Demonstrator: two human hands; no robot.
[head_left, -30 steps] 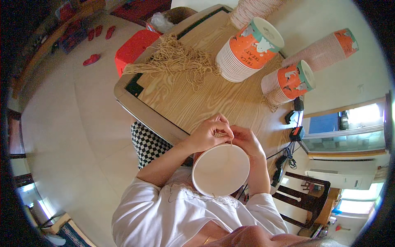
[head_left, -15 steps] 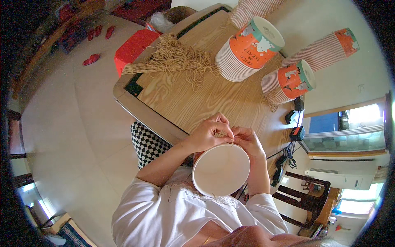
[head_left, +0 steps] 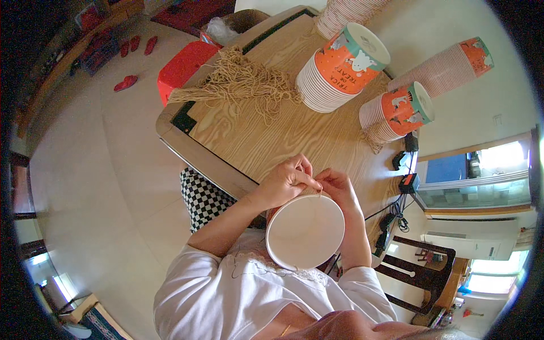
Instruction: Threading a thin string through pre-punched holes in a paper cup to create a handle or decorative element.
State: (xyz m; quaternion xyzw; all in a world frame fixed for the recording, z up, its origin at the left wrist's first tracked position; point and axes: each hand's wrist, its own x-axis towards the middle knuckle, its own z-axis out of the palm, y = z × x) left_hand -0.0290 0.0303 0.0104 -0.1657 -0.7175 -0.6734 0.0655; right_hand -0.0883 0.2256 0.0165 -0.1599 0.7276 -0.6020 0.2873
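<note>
A paper bucket (head_left: pixel 305 233) leans against my chest with its white inside facing up. My left hand (head_left: pixel 288 182) and my right hand (head_left: pixel 338 190) meet at its far rim, fingertips pinched close together. A short piece of twine (head_left: pixel 321 193) shows at the rim beneath them. Both hands seem to grip this twine, though the fingers hide most of it. Ahead on the table, a loose heap of tan twine (head_left: pixel 243 85) spreads to the left. Beside it stands a stack of orange and green printed paper buckets (head_left: pixel 345 68).
More bucket stacks lie toward the wall, one with twine beside it (head_left: pixel 396 111) and a long one (head_left: pixel 445 68). Black adapters and cables (head_left: pixel 403 212) run along the table's right edge. A red stool (head_left: pixel 184 65) is left of the table (head_left: pixel 272 141); a dark chair (head_left: pixel 419 272) stands right.
My left fingers have curled in and closed tighter beside the right ones. The strand that showed between them is now mostly hidden. The bucket has shifted slightly.
</note>
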